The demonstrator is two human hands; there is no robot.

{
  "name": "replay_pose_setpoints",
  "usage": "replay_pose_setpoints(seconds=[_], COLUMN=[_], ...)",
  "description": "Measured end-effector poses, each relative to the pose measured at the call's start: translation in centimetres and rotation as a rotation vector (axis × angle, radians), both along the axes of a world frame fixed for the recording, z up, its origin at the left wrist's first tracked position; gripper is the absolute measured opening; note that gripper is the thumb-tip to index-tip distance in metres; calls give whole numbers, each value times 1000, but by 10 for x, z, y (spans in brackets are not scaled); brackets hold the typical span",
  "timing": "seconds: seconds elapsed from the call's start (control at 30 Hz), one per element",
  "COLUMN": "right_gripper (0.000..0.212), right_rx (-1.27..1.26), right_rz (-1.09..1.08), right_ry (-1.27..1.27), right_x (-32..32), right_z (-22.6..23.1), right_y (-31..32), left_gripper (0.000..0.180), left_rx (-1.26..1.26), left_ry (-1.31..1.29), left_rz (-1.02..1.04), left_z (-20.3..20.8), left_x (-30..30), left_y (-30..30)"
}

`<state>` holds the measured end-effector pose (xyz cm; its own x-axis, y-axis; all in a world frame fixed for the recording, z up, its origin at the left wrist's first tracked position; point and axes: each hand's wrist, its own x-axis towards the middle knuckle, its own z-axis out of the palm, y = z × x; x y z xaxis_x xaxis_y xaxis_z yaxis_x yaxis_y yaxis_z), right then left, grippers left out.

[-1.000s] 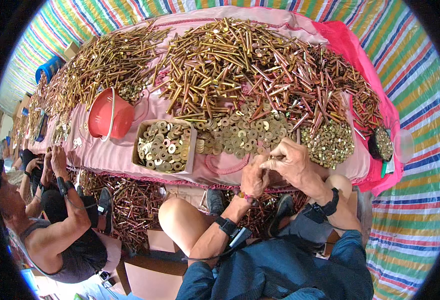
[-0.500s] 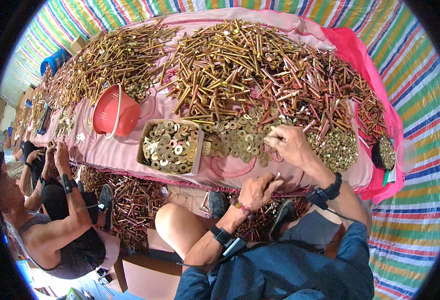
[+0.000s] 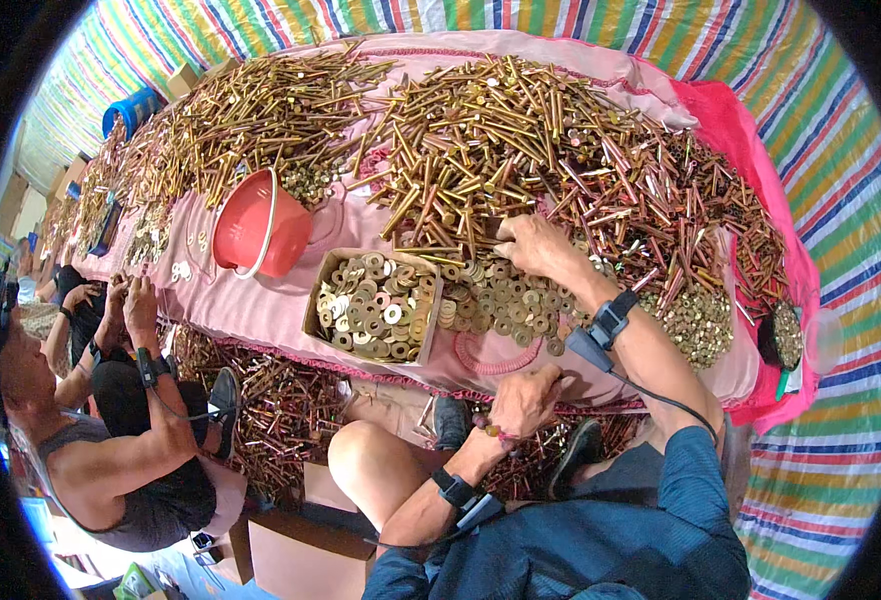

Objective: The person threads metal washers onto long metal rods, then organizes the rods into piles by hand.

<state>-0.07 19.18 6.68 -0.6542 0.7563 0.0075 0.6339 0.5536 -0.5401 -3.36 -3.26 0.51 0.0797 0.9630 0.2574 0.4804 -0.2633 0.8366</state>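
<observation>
My right hand (image 3: 540,246) reaches over the near edge of a heap of long gold-coloured bolts (image 3: 460,160), where it meets a spread of flat brass-coloured washers (image 3: 505,300). Its fingers are bent downward, and whatever lies between the tips is hidden. Closer to me, my left hand (image 3: 526,403) hovers by the front edge of the pink cloth with its fingers curled closed. I cannot make out what it holds. Left of the loose washers stands an open cardboard box (image 3: 375,355) full of more washers. Small gold nuts (image 3: 692,325) are piled right of my right forearm.
A red bucket (image 3: 270,235) with a white handle stands on the pink cloth (image 3: 200,300) left of the box. More bolts (image 3: 285,410) lie heaped below the table edge. At the left sits another person (image 3: 120,440), both hands raised. A pink coiled cord (image 3: 500,362) lies near the front edge.
My right hand has moved from the loose washers up and left to the edge of the bolt heap. The fingers of my left hand have curled in more. The whole view has shifted slightly.
</observation>
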Motion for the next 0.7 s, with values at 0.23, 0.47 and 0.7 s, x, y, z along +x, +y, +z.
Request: replay_pose_setpoints(seconds=[0.23,0.47,0.7], right_gripper=[16,23,25], right_rx=[-27,-244,-578], right_rz=[-9,-57,2], right_ry=[-95,64,136], right_x=[16,82,120], right_z=[35,37,47], right_y=[-29,-72,-113], left_gripper=[13,35,39], left_rx=[-7,187,196], left_ry=[-61,-205,-88], left_rz=[43,317,365], left_z=[0,8,8], left_x=[1,3,-1], left_y=[2,8,21])
